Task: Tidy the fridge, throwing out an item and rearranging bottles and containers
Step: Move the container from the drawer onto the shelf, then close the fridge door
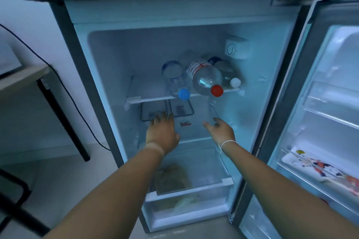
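On upper shelf (155, 99): three clear bottles (206, 78) lying, blue, red, white caps.

Both bare forearms are stretching forward, the left hand (162, 132) lying palm-down with fingers spread, the right hand (220, 129) turning palm inward with fingers loosely open, a thin white band circling its wrist.

Both bare hands reach into the open white fridge (101, 60): left hand (163, 132) touching a clear plastic container (153, 110), right hand (221, 128) open, empty.
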### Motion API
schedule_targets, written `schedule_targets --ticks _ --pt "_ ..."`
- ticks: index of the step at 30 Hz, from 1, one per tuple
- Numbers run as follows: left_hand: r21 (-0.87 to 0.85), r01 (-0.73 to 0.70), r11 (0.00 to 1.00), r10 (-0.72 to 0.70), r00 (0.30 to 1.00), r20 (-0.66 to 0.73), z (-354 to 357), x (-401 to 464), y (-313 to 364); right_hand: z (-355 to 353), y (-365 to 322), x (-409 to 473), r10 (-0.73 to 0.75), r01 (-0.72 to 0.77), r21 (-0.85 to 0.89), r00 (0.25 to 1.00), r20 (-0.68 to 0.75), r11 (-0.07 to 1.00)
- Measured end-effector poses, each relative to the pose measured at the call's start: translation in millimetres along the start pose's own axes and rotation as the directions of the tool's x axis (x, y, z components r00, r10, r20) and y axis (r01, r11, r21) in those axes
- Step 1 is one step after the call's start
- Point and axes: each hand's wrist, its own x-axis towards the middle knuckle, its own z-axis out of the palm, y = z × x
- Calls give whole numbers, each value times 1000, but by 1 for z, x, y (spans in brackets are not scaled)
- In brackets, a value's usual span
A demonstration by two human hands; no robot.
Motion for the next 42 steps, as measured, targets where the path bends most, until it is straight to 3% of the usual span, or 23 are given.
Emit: schedule_targets --ticks 20,31,42 --pt "72 34 997 -28 996 -84 -49 -149 60 -90 -7 -148 -209 219 -238 976 66 946" --pt "25 12 1000 -7 982 -191 -105 -230 120 -185 -36 -240 -392 387 -342 918 58 856" --pt "2 -113 994 109 946 -305 -163 -274 198 -309 -51 -298 -508 427 -491 861 -38 759"
